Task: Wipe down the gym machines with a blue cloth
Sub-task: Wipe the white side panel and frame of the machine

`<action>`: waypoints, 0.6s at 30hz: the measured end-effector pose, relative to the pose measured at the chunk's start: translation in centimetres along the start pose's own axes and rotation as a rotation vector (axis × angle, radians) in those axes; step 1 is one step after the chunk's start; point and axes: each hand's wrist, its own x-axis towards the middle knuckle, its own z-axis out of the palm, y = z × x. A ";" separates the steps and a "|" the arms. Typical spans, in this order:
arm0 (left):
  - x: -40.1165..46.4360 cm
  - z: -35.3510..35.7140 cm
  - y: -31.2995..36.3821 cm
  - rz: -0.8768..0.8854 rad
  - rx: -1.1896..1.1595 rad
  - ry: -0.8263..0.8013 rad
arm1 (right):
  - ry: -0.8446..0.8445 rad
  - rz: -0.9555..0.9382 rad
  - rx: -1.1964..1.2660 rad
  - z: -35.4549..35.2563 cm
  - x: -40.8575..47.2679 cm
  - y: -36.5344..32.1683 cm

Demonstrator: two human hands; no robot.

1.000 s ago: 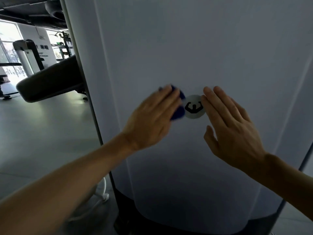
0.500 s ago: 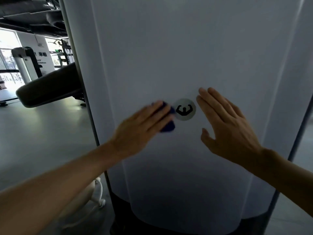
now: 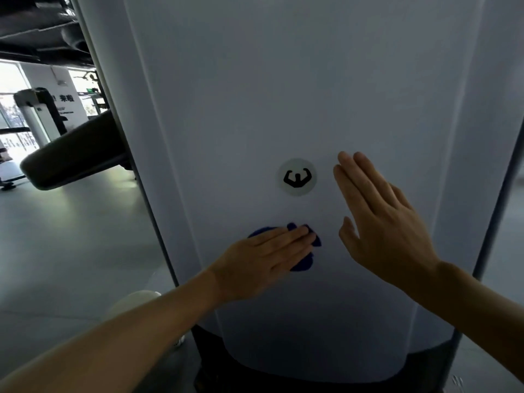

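The cloth point(image 3: 302, 260) is pressed flat to the white panel point(image 3: 255, 109) at lower centre under the straight-fingered left hand point(image 3: 261, 263), for wiping; the empty right hand point(image 3: 380, 222), fingers straight, is seemingly braced beside the logo point(image 3: 297, 177).

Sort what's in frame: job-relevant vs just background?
Job:
blue cloth, pressed flat under the left hand
white machine panel being wiped
right hand, flat on the panel

Background:
round logo sticker
dark padded seat at left
far machine near the windows
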 end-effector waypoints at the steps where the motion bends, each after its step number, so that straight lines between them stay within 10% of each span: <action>1: -0.4 0.0 -0.3 0.038 0.025 -0.015 | -0.010 -0.014 -0.002 -0.1 -0.2 0.2; 4: 0.7 -1.5 -3.4 0.058 0.055 0.026 | -0.036 -0.042 -0.023 -0.8 0.0 1.1; 11: 11.9 -8.7 -11.1 -0.617 -0.027 0.481 | -0.028 0.063 0.013 -2.6 1.4 2.0; 18: 4.2 -1.6 -0.7 -0.020 -0.056 0.086 | -0.040 0.106 0.005 -1.1 -0.9 1.4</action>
